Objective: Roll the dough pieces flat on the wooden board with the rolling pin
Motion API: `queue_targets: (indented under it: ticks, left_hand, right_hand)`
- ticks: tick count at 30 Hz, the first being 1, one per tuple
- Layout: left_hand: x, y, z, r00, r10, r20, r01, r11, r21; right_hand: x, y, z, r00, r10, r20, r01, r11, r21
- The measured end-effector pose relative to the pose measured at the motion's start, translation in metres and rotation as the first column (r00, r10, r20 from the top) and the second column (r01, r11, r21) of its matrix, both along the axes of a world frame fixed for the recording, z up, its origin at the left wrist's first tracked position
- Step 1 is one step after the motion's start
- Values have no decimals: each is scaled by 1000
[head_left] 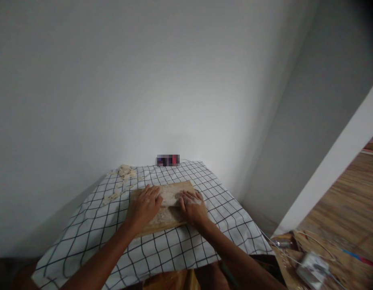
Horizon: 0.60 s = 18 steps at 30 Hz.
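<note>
A floury, pale roll [170, 196] lies across the wooden board [171, 224]; it looks like a rolling pin with dough wrapped round it. My left hand [148, 202] rests on its left part, fingers together and curved over the top. On the right end presses my right hand [192, 204], its fingers bent over the roll and dusted with flour. Loose flour covers part of the board in front of the roll. Both palms hide the ends of the roll, so its full length does not show.
Pale dough pieces [125, 170] lie at the back left of the checked tablecloth [92, 225], with thinner scraps [112, 197] nearer. A pixelated dark object [168, 160] stands by the wall. A white power strip [313, 268] and cords lie at the lower right.
</note>
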<state>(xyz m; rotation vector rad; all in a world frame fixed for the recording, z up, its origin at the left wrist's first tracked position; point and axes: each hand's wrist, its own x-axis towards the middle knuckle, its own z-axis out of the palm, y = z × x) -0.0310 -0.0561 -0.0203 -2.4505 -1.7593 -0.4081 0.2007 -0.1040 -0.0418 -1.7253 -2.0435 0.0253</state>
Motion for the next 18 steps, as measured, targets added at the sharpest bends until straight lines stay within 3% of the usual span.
queue_targets:
  ticks: [4, 9, 14, 18]
  left_hand:
    - [-2, -5, 0, 999, -12, -38, 12, 1000, 1]
    - [7, 3, 13, 995, 18, -102, -17, 1000, 10]
    - [13, 34, 19, 985, 103, -136, -110, 993, -43]
    - [7, 71, 10, 986, 148, -77, -158, 977, -145]
  right_hand:
    - [4, 5, 0, 1000, 23, -16, -24, 999, -38]
    - [9, 41, 15, 997, 66, 30, -64, 995, -74]
    - [12, 88, 21, 997, 71, 42, -62, 982, -176]
    - [10, 124, 24, 996, 76, 38, -65, 970, -232]
